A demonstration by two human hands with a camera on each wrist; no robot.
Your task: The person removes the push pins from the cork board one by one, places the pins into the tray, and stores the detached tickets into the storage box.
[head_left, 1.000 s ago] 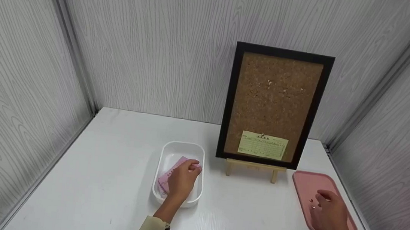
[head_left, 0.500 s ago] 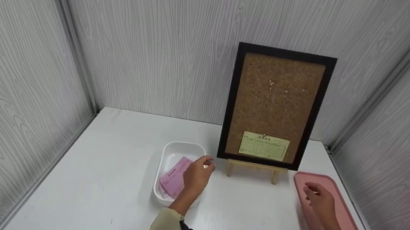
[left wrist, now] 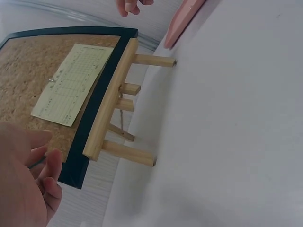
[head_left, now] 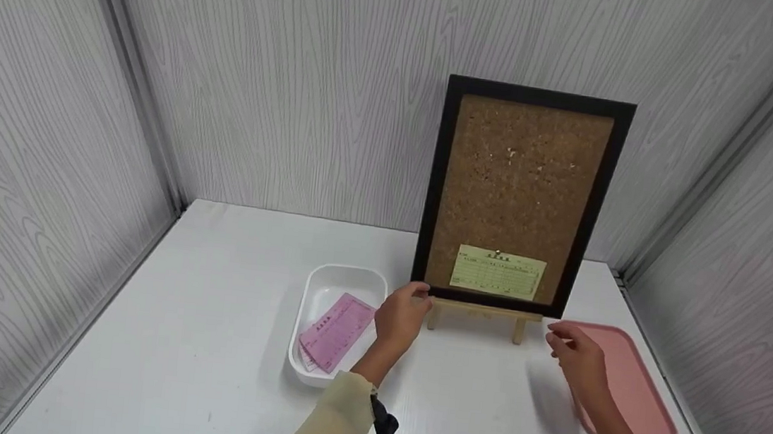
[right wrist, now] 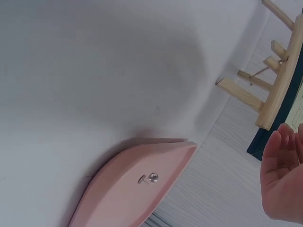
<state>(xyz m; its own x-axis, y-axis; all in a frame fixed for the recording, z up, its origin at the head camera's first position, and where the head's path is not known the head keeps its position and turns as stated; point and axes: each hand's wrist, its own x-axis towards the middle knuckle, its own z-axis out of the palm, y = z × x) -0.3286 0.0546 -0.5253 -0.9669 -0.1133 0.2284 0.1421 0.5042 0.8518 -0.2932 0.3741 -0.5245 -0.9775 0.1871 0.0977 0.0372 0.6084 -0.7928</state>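
A cork board [head_left: 525, 181] in a black frame leans upright on a small wooden easel [head_left: 484, 310]. Pinned low on the cork is a yellow printed slip [head_left: 498, 273], with a clear push pin [left wrist: 51, 80] at its top edge. My left hand [head_left: 404, 318] is at the frame's lower left corner, fingers loosely bent; whether it touches the frame I cannot tell. My right hand [head_left: 579, 363] hovers past the frame's lower right corner, near the pink tray [head_left: 633, 382], fingers bent toward the thumb. Neither hand shows anything in it.
Left of the easel stands a white plastic tub [head_left: 308, 294] with pink printed slips [head_left: 338, 331] inside. In the right wrist view, two clear push pins [right wrist: 153, 177] lie in the pink tray. Grey wood-grain walls [head_left: 300, 81] close in the white table [head_left: 204, 341].
My left hand has moved right and away from me, from above the tub to the board's corner. The right hand has moved left from over the tray toward the board. The slips stay put.
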